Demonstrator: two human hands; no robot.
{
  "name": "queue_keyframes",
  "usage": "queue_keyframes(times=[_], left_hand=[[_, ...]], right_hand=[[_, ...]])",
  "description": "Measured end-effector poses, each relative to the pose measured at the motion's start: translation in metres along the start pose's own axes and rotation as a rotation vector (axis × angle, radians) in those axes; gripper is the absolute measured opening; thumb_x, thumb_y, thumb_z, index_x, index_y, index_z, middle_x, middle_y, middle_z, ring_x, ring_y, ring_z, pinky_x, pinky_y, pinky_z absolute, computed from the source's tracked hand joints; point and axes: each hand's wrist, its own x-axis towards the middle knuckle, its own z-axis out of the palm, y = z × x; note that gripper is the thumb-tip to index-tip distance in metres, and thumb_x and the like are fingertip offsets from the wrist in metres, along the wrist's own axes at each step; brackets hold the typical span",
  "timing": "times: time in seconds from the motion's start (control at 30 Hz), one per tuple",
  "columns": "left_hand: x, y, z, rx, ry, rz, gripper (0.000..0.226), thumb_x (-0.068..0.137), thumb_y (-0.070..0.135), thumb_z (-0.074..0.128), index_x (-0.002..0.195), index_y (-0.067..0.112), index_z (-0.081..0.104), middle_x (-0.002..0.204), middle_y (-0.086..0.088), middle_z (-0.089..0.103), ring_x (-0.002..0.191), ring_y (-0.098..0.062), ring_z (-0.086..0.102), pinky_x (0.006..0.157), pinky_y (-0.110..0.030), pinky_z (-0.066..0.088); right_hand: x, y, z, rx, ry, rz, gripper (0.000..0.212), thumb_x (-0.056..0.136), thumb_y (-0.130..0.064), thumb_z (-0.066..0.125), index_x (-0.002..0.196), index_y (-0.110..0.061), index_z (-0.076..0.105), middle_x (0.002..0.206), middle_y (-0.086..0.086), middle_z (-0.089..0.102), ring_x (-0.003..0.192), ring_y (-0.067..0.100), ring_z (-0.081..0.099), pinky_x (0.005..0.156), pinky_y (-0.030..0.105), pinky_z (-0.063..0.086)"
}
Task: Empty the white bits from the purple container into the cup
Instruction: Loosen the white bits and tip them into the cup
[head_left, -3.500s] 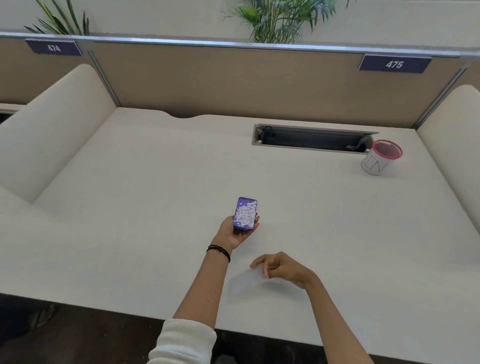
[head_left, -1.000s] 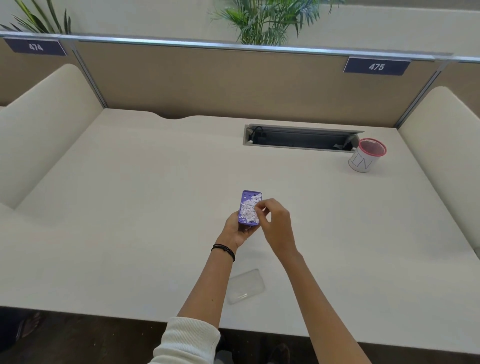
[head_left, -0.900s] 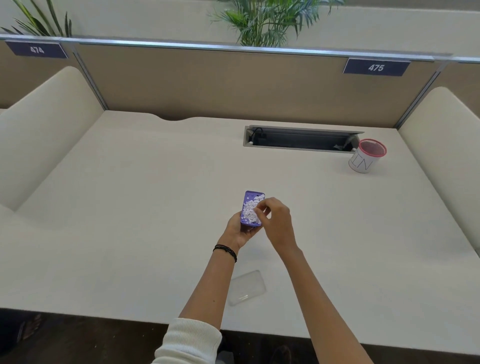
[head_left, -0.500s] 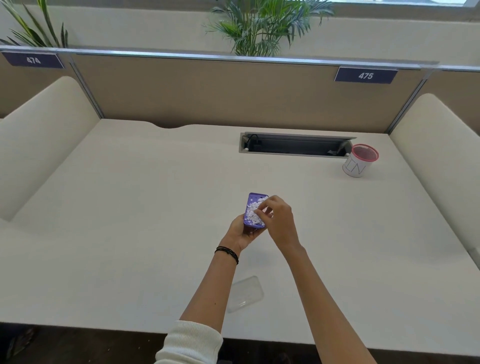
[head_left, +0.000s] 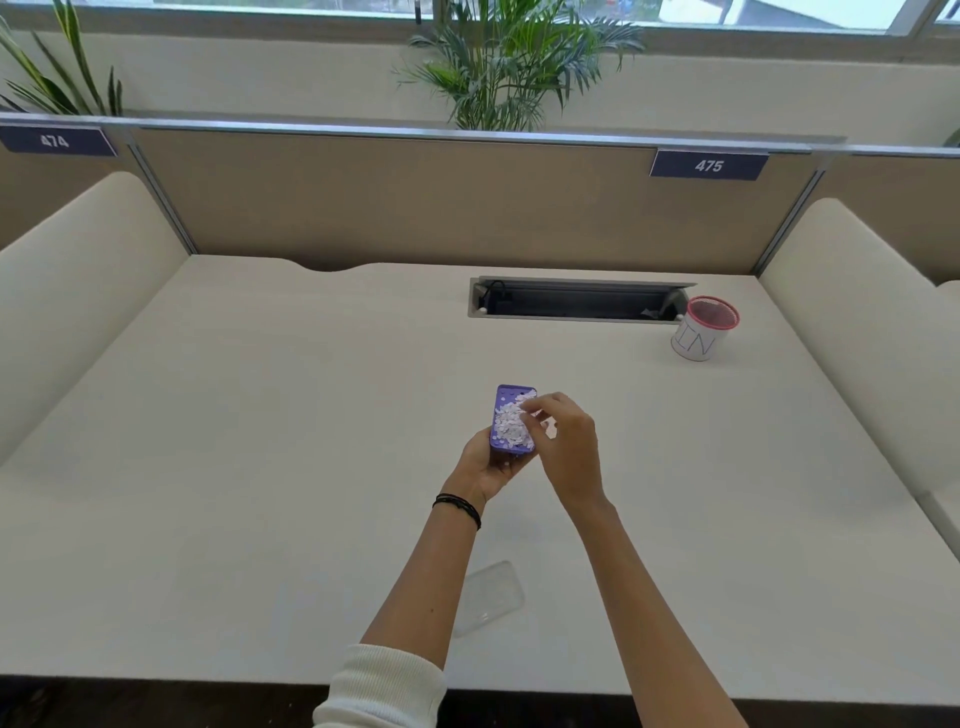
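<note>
My left hand (head_left: 488, 465) holds the small purple container (head_left: 506, 402) from below, above the middle of the desk. The container is open at the top and heaped with white bits (head_left: 511, 428). My right hand (head_left: 566, 447) is at the container's right edge, fingertips pinched together among the white bits. The cup (head_left: 701, 335) is white with a pink rim and stands at the far right of the desk, well away from both hands.
A clear plastic lid (head_left: 488, 597) lies flat on the desk (head_left: 260, 467) near the front edge, between my forearms. A cable slot (head_left: 576, 301) is cut into the desk just left of the cup. Cushioned dividers flank the desk.
My right hand left the clear lid on the desk and came up to the container, where its fingers now pinch at the white bits. The view tilted upward.
</note>
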Motion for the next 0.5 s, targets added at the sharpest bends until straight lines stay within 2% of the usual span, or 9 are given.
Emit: queue_keyframes(times=[0.03, 0.07, 0.13, 0.2, 0.3, 0.4, 0.5], left_hand=[[0.0, 0.001, 0.001, -0.016, -0.008, -0.008, 0.033, 0.1, 0.009, 0.032, 0.125, 0.001, 0.052, 0.087, -0.016, 0.074, 0.066, -0.025, 0.074, 0.055, -0.031, 0.061], [0.0, 0.001, 0.002, -0.036, -0.012, -0.013, 0.033, 0.1, 0.009, 0.03, 0.124, 0.001, 0.052, 0.08, -0.016, 0.075, 0.068, -0.026, 0.073, 0.057, -0.031, 0.061], [0.002, 0.002, 0.005, -0.072, -0.028, -0.017, 0.037, 0.101, 0.012, 0.026, 0.126, -0.001, 0.051, 0.079, -0.015, 0.075, 0.072, -0.026, 0.072, 0.06, -0.03, 0.06], [0.004, 0.002, 0.009, -0.128, -0.051, -0.006, 0.039, 0.102, 0.014, 0.024, 0.118, -0.002, 0.056, 0.079, -0.015, 0.075, 0.07, -0.025, 0.073, 0.06, -0.031, 0.06], [0.004, 0.001, 0.012, -0.201, -0.07, 0.0, 0.039, 0.102, 0.016, 0.024, 0.102, 0.0, 0.06, 0.077, -0.015, 0.075, 0.067, -0.026, 0.074, 0.06, -0.034, 0.061], [0.004, -0.001, 0.012, -0.209, -0.087, -0.013, 0.04, 0.103, 0.018, 0.024, 0.102, 0.001, 0.06, 0.079, -0.016, 0.075, 0.069, -0.027, 0.074, 0.062, -0.035, 0.06], [0.004, -0.002, 0.012, -0.191, -0.094, -0.018, 0.04, 0.103, 0.018, 0.024, 0.102, 0.001, 0.06, 0.08, -0.015, 0.076, 0.07, -0.026, 0.074, 0.063, -0.035, 0.06]], right_hand=[[-0.005, 0.0, 0.001, 0.015, 0.038, 0.002, 0.006, 0.083, -0.01, 0.066, 0.089, -0.007, 0.067, 0.089, 0.007, 0.067, 0.071, 0.012, 0.059, 0.063, 0.007, 0.044], [-0.012, 0.001, 0.002, 0.027, 0.068, 0.007, 0.003, 0.084, -0.011, 0.066, 0.085, -0.009, 0.064, 0.085, 0.005, 0.064, 0.067, 0.008, 0.055, 0.059, 0.006, 0.041], [-0.028, 0.005, 0.008, 0.029, 0.095, 0.023, 0.007, 0.084, -0.01, 0.065, 0.081, -0.011, 0.059, 0.076, 0.003, 0.059, 0.061, 0.01, 0.049, 0.055, 0.013, 0.039], [-0.045, 0.009, 0.015, 0.012, 0.084, 0.021, 0.008, 0.083, -0.008, 0.065, 0.08, -0.011, 0.059, 0.071, 0.003, 0.059, 0.058, 0.015, 0.05, 0.053, 0.025, 0.043], [-0.059, 0.014, 0.023, -0.056, 0.026, 0.013, 0.005, 0.083, -0.008, 0.066, 0.088, -0.011, 0.066, 0.074, 0.004, 0.066, 0.06, 0.019, 0.057, 0.053, 0.03, 0.047], [-0.056, 0.017, 0.025, -0.098, -0.008, 0.047, 0.012, 0.086, -0.012, 0.064, 0.097, -0.011, 0.069, 0.078, 0.005, 0.069, 0.063, 0.02, 0.059, 0.056, 0.03, 0.048], [-0.05, 0.018, 0.023, -0.095, -0.012, 0.081, 0.012, 0.086, -0.014, 0.064, 0.097, -0.011, 0.07, 0.08, 0.007, 0.071, 0.064, 0.02, 0.059, 0.058, 0.031, 0.05]])
